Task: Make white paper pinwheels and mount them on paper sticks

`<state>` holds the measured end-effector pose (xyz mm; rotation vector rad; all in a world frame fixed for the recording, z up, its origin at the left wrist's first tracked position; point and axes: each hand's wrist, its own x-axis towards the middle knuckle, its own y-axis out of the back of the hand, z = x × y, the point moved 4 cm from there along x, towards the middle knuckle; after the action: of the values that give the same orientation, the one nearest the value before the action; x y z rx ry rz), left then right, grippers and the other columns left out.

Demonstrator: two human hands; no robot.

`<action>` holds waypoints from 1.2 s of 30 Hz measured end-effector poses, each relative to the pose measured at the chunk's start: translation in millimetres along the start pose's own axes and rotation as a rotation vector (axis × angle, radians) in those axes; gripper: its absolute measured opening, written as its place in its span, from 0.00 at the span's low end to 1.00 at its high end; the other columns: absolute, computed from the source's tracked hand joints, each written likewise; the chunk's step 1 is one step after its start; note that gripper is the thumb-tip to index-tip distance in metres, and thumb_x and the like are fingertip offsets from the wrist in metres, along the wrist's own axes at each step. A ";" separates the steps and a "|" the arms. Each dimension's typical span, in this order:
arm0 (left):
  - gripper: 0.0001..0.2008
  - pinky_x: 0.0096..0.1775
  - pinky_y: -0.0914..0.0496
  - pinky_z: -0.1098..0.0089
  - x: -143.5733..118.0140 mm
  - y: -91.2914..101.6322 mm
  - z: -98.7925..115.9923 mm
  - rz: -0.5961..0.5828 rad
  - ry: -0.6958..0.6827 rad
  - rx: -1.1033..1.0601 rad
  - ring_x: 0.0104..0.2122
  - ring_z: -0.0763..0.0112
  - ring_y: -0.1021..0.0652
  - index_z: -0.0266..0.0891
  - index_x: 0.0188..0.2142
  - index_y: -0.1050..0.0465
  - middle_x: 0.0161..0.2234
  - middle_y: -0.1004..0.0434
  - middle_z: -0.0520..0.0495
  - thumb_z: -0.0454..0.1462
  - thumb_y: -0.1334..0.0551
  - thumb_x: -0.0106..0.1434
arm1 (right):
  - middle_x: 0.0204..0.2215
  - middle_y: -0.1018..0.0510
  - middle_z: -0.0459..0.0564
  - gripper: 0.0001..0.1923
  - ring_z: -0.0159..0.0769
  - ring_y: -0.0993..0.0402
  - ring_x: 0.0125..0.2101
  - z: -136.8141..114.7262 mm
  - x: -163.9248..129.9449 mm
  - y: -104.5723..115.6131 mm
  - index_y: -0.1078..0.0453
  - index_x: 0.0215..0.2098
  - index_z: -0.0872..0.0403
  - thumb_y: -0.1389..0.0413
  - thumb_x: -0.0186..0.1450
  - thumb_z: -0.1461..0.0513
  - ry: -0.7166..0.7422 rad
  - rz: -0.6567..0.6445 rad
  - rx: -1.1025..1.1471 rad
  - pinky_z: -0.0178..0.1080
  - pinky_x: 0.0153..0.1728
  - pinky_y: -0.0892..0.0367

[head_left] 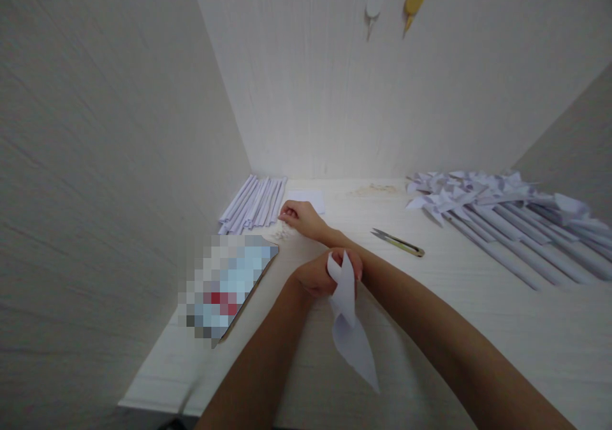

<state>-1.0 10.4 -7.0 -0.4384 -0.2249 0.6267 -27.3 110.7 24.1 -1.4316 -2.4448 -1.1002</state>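
Left hand (318, 276) is clenched on a folded white paper piece (348, 318), held low over the middle of the table (478, 328); the paper curls over the fingers at the top and tapers to a point toward the near edge. Right arm crosses over behind the left hand, and the right hand (299, 215) is down on the table at far left, fingers curled; can't tell if it's pinching anything. It sits just beside a bundle of rolled white paper tubes (253, 204) lying against the left wall, with a small flat white sheet (306, 199) right behind it. A pixelated flat object (224, 286) lies near the left hand. Small snips (398, 242) are on the table right of the arms. Far right: a pile of folded paper pieces with long rolled stems (502, 216).
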 end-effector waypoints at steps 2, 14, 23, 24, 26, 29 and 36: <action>0.23 0.16 0.44 0.75 0.4 0.0 0.9 0.020 -0.015 0.002 0.12 0.76 0.34 0.38 0.21 0.35 0.13 0.32 0.52 0.43 0.29 0.24 | 0.17 0.32 0.42 0.04 0.26 0.35 0.19 8.9 -0.4 -0.4 0.35 0.25 0.57 0.50 0.57 0.67 -0.120 0.054 0.230 0.32 0.25 0.37; 0.22 0.16 0.48 0.75 1.1 -1.7 5.0 0.109 -0.047 0.006 0.12 0.79 0.37 0.38 0.20 0.36 0.11 0.36 0.54 0.44 0.30 0.25 | 0.20 0.23 0.45 0.03 0.27 0.27 0.23 16.9 -15.6 11.1 0.31 0.26 0.57 0.46 0.53 0.68 -0.342 0.151 0.778 0.35 0.32 0.31; 0.17 0.17 0.45 0.77 -1.0 5.1 9.6 0.382 -0.097 -0.124 0.14 0.81 0.36 0.37 0.22 0.35 0.14 0.35 0.57 0.34 0.31 0.30 | 0.20 0.23 0.45 0.05 0.28 0.28 0.22 16.2 -76.6 56.6 0.29 0.25 0.56 0.43 0.49 0.64 -0.390 0.232 0.685 0.35 0.30 0.31; 0.17 0.18 0.43 0.77 -0.8 5.5 10.9 0.420 -0.112 -0.155 0.15 0.81 0.36 0.37 0.22 0.35 0.15 0.35 0.57 0.32 0.32 0.29 | 0.20 0.23 0.45 0.05 0.29 0.27 0.22 15.8 -85.6 62.5 0.29 0.25 0.56 0.43 0.48 0.63 -0.404 0.240 0.681 0.35 0.29 0.31; 0.17 0.20 0.40 0.77 0.4 5.9 13.8 0.490 -0.148 -0.208 0.16 0.80 0.34 0.37 0.23 0.34 0.16 0.33 0.57 0.29 0.34 0.29 | 0.19 0.23 0.44 0.05 0.29 0.27 0.21 15.3 -102.3 73.9 0.30 0.23 0.56 0.42 0.46 0.62 -0.436 0.275 0.688 0.35 0.28 0.31; 0.13 0.25 0.35 0.76 1.9 9.8 16.7 0.627 -0.203 -0.279 0.19 0.78 0.31 0.37 0.23 0.32 0.18 0.30 0.55 0.28 0.36 0.33 | 0.20 0.23 0.46 0.07 0.30 0.26 0.22 14.8 -122.5 88.1 0.30 0.23 0.55 0.41 0.46 0.60 -0.479 0.351 0.717 0.34 0.28 0.31; 0.06 0.27 0.33 0.78 -2.2 26.5 22.4 0.951 -0.326 -0.407 0.22 0.78 0.27 0.36 0.21 0.32 0.19 0.27 0.54 0.25 0.41 0.43 | 0.24 0.22 0.48 0.11 0.31 0.25 0.26 -0.5 -151.8 119.5 0.30 0.28 0.55 0.41 0.49 0.57 -0.360 0.704 0.620 0.39 0.34 0.30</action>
<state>-23.9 35.5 0.4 -0.8455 -0.4635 1.6044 151.1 36.6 24.0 -2.0782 -1.8820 0.0580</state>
